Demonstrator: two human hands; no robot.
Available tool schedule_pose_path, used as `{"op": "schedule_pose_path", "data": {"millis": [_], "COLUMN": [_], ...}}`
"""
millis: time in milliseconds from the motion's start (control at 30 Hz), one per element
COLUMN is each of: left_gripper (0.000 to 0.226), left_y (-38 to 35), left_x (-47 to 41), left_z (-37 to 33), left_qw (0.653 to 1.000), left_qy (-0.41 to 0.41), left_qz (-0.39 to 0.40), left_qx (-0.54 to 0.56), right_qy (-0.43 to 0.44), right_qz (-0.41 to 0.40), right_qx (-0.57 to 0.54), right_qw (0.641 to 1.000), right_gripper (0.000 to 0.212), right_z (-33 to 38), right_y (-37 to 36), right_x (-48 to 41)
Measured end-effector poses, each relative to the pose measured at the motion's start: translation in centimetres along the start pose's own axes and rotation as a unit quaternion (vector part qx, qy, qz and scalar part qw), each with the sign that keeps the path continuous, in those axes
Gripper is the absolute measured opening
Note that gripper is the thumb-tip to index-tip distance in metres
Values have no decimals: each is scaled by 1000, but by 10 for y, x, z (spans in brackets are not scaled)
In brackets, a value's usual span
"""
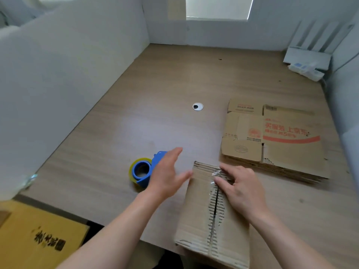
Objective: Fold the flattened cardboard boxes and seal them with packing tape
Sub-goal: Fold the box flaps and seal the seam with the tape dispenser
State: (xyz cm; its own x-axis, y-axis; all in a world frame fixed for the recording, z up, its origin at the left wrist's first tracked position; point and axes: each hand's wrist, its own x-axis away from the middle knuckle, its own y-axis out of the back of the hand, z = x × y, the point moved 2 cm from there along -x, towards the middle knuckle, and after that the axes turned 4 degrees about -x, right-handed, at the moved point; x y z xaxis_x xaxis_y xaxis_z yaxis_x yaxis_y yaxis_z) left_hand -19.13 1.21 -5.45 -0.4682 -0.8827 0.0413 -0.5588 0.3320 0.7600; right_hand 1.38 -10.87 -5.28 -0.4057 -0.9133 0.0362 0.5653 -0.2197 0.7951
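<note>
A folded cardboard box (200, 216) stands at the table's near edge, its closed flaps facing up with clear tape (215, 191) running along the centre seam. My right hand (240, 188) lies on the box top, fingertips pressing the tape's far end. My left hand (167, 175) hovers open just left of the box, fingers spread, between the box and a blue tape dispenser (143, 170) with a yellowish roll. A stack of flattened boxes (275, 140) with red print lies to the right.
The wooden table (147, 105) has a round cable grommet (198, 106) in its middle. White partition walls enclose it. A white power strip (306, 69) sits at the far right corner. A yellow box (38, 235) lies below the table's near left edge.
</note>
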Motion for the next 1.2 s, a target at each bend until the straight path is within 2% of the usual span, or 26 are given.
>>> {"op": "schedule_pose_path", "data": {"millis": [33, 67, 100, 200, 300, 433, 533, 633, 733, 833, 1000, 1067, 1133, 1200], "left_gripper": [72, 67, 65, 59, 50, 30, 19, 14, 21, 31, 36, 37, 36, 34], "left_y": [8, 15, 20, 19, 8, -1, 11, 41, 75, 105, 123, 122, 120, 117], "left_x": [2, 3, 3, 2, -2, -9, -18, -26, -34, -39, -39, -38, -35, -34], "left_z": [16, 32, 49, 90, 111, 132, 133, 118, 87, 50, 8, -2, -11, -21], "left_qw": [997, 990, 983, 959, 946, 950, 970, 986, 978, 955, 930, 926, 922, 919], "left_qy": [-2, 17, 53, 149, 186, 195, 132, -2, -164, -272, -344, -353, -359, -365], "left_qz": [-59, -87, -81, 16, 85, 98, 84, 80, 74, 65, 74, 82, 94, 106], "left_qx": [-56, -112, -157, -242, -254, -221, -189, -147, -105, -96, -105, -107, -108, -110], "right_qy": [-4, -7, -8, -19, -40, -64, -78, -46, -22, -10, -17, -30, -44, -37], "right_qz": [-5, -10, -15, -18, -16, -12, -30, -72, -73, -45, -14, -17, -18, -28], "right_qx": [-2, -4, -8, -16, -13, 3, 28, 42, -48, -138, -255, -291, -312, -328], "right_qw": [1000, 1000, 1000, 1000, 999, 998, 996, 995, 996, 989, 967, 956, 949, 944], "right_gripper": [48, 48, 48, 55, 69, 72, 64, 50, 46, 49, 62, 61, 48, 19], "right_z": [1, 2, 4, 9, 16, 24, 32, 45, 63, 79, 86, 83, 79, 76], "right_y": [-1, -2, -2, 0, 2, 7, 12, 17, 20, 23, 31, 34, 38, 42], "right_x": [3, 5, 6, 8, 10, 10, 9, 3, -5, -13, -17, -17, -17, -17]}}
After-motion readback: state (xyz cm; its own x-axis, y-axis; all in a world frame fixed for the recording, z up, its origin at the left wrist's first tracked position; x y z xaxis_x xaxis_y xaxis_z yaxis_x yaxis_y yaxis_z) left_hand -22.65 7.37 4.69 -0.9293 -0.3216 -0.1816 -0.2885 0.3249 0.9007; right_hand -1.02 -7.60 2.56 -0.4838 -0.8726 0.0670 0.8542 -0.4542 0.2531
